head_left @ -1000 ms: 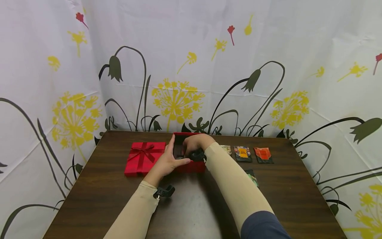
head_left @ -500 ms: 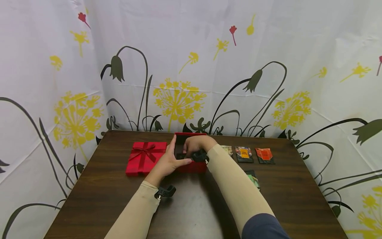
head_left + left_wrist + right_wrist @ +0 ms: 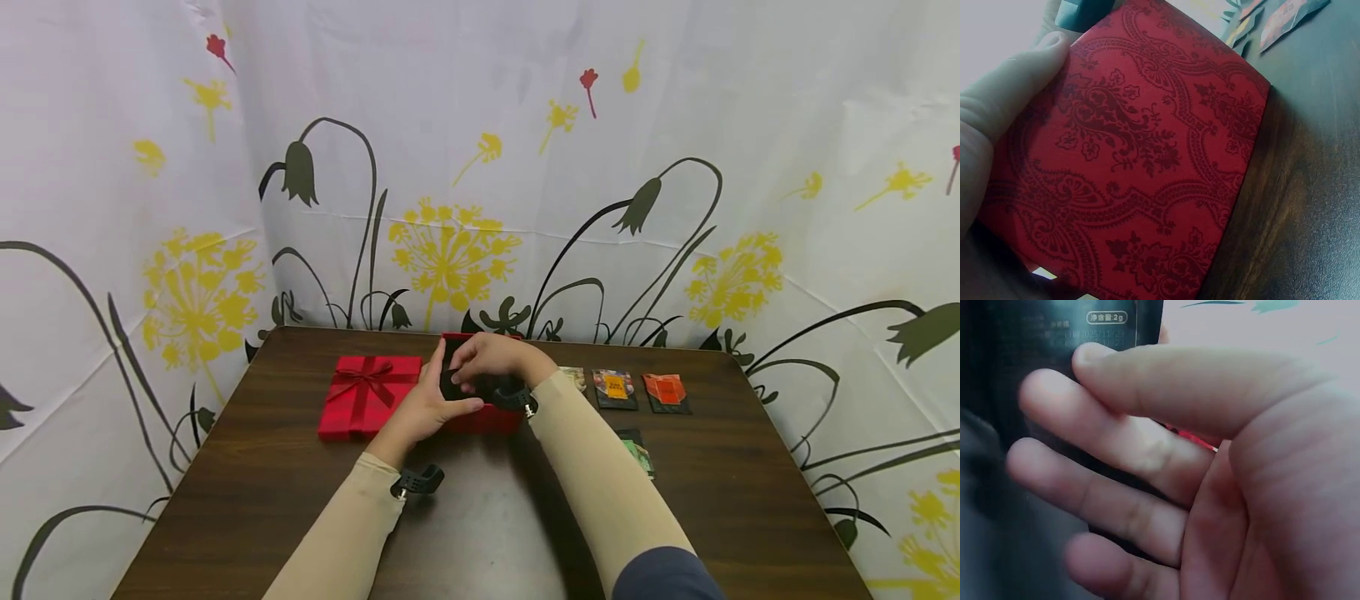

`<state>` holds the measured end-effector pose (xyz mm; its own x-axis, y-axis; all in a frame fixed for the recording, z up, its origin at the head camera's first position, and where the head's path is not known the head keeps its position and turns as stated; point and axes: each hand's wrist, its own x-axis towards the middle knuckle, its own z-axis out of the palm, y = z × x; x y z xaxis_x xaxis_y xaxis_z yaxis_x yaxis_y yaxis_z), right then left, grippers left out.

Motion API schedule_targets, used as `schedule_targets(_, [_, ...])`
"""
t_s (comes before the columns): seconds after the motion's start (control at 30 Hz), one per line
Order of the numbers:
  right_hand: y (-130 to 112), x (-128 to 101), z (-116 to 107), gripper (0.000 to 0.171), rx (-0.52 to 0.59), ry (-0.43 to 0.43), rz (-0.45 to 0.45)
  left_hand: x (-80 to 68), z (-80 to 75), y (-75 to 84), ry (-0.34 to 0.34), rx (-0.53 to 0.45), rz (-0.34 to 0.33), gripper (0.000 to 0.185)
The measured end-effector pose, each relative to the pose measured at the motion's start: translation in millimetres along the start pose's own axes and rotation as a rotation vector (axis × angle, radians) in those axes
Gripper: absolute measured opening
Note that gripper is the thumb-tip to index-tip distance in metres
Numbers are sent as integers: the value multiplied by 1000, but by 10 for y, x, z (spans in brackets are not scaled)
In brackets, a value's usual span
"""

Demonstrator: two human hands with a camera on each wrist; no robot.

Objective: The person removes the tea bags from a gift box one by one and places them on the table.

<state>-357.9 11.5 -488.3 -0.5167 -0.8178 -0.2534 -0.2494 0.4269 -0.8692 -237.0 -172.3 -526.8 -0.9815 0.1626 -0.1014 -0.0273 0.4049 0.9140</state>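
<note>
Red paisley-patterned box point(image 3: 1160, 162) at the left thumb; black packet point(image 3: 1035, 356) with white print behind the right fingers

Red ribboned box lid point(image 3: 367, 393), three sachets point(image 3: 615, 387) in a row, another sachet point(image 3: 637, 450), on wooden table point(image 3: 225, 500).

A red box point(image 3: 1147, 169) with dark paisley pattern fills the frame's centre. The left hand point(image 3: 997, 119) grips its left side, thumb along the upper left edge. Dark table point(image 3: 1310, 187) lies right; packets point(image 3: 1279, 15) show upper right.
</note>
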Motion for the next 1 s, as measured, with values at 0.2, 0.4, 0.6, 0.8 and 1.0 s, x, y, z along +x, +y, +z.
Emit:
schedule_targets(0.2, [-3,-49,-59,13,96,53,-78,25,-14,14,19,2,-5,136])
schedule_targets(0.4, [30,-61,-108,16,166,115,-160,19,-42,34,11,23,-5,136])
schedule_targets(0.6, [26,-97,-84,31,235,214,-219,18,-60,44,18,37,14,136])
schedule_targets(0.8, [42,-186,-59,50,345,253,-250,4,-17,35,16,28,-11,136])
schedule_targets(1.0, [13,-357,-63,17,453,391,-259,6,5,15,18,21,-10,137])
